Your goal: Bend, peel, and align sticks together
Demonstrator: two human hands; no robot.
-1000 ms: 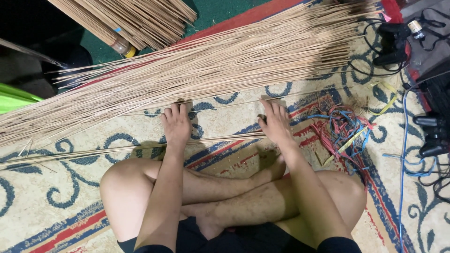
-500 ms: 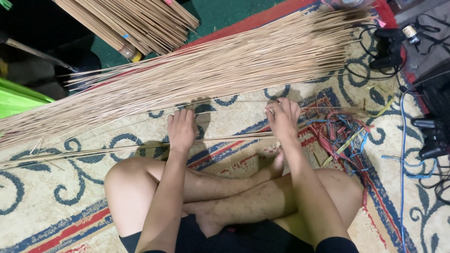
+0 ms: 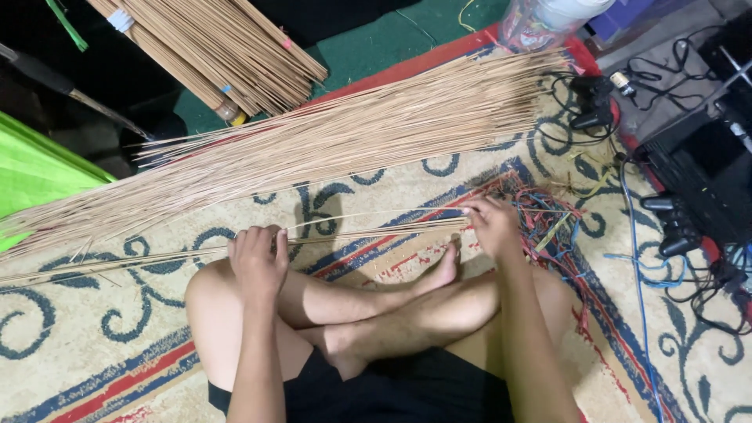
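Below, both hands gripped one slim bundle of thin sticks [image 3: 368, 233] laid across the carpet [image 3: 94, 345].

Pale tan and straw-like, the sticks ran nearly level between the two hands and carried on past the left hand [image 3: 258, 262] in long, fine tips that spread slightly apart. That left hand was curled around the bundle just above the person's knee, fingers closed over it. The right hand [image 3: 492, 223] was closed on the thicker, evenly cut end, just beside a tangle of red and blue cords [image 3: 552, 223] — well apart from the left hand. Beyond both hands lay a far larger heap of loose sticks [image 3: 352, 137] of the same colour, fanned out on the patterned carpet, and farther off — past the left hand — a darker tied bundle [image 3: 211, 51].
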